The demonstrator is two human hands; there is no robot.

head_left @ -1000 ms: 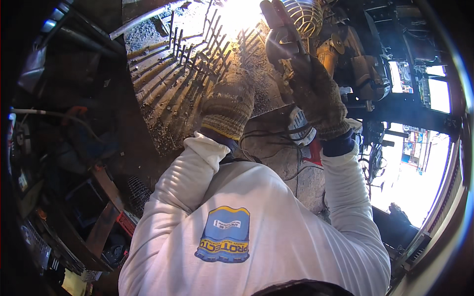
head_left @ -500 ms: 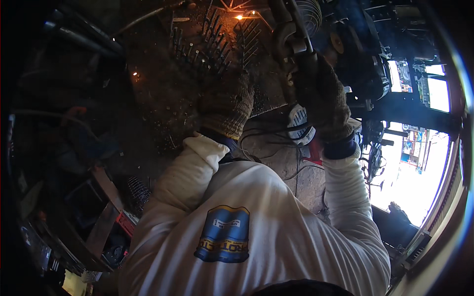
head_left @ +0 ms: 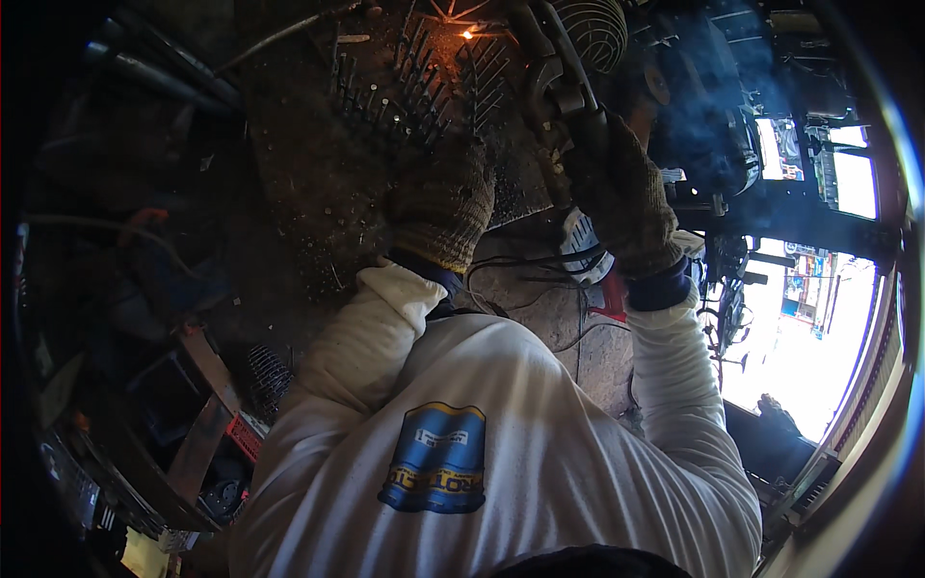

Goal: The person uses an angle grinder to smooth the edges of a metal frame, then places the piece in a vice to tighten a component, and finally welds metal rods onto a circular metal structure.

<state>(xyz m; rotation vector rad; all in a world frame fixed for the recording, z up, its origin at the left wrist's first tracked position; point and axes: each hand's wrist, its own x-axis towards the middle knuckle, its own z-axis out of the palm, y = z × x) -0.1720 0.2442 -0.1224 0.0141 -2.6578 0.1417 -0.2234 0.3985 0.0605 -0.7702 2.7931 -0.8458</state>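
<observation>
My right hand (head_left: 626, 197), in a brown knit glove, is wrapped round the dark handle of what looks like a welding electrode holder (head_left: 554, 72). The holder's two thick metal arms point up and away. My left hand (head_left: 441, 202), in a matching glove, is closed low over the dark work surface (head_left: 313, 188), just short of the metal rods. Whatever its fingers hold is lost in shadow. Rows of thin upright metal rods (head_left: 414, 72) stand beyond it. Past them, a small orange spot (head_left: 468, 35) glows on a piece of radiating bars (head_left: 448, 13).
A round wire guard (head_left: 593, 34) lies behind the holder. Bluish smoke (head_left: 718, 72) hangs to the right. Below my right hand are a white slotted housing (head_left: 581, 246) and black cables (head_left: 511, 262). Metal pipes (head_left: 169, 72) lie far left; a red crate (head_left: 246, 435) is lower left.
The electrode holder has swung and shifted slightly left with my right hand. The glow at the bars has shrunk, and smoke has thickened at upper right. My left hand stays put.
</observation>
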